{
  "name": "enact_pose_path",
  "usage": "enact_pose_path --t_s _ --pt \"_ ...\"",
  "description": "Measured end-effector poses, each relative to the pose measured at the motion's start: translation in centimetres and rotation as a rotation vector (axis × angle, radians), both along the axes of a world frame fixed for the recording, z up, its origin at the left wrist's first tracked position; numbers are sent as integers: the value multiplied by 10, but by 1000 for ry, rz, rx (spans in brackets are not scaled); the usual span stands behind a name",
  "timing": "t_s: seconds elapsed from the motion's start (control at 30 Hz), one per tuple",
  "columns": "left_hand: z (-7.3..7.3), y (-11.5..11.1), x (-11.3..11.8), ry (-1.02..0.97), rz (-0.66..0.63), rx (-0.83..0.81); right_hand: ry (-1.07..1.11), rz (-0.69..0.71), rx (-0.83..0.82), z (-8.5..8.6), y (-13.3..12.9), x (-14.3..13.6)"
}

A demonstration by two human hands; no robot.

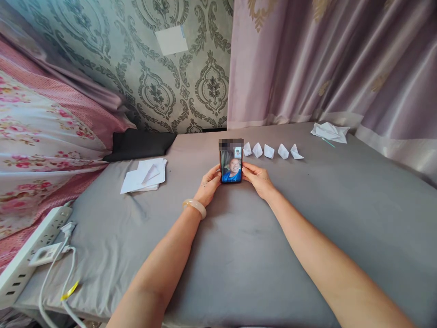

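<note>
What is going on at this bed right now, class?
A person holds a phone upright on a grey bed sheet, the left hand at its left edge and the right hand at its right edge. Its screen shows a video call. Five small folded white paper pieces stand in a row just right of the phone. A stack of white paper sheets lies to the left, and crumpled paper at the far right.

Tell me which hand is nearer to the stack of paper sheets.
Left. The left hand grips the phone on the side facing the paper sheets; the right hand grips the phone's far side.
</note>
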State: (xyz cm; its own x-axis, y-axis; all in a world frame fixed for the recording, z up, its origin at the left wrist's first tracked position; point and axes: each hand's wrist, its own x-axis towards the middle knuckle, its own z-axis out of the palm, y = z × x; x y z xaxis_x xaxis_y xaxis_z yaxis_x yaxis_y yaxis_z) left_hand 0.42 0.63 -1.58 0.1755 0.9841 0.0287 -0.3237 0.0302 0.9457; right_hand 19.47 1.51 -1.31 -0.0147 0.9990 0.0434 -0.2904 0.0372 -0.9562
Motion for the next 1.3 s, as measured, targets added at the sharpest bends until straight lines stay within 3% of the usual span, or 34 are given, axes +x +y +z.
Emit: enact_pose_path --t_s 0.93,1.3 --pt "10 -2 -5 47 -32 27 26 182 -31 11 -6 5" --pt "2 1 -8 35 -34 54 13 202 18 5 -4 8"
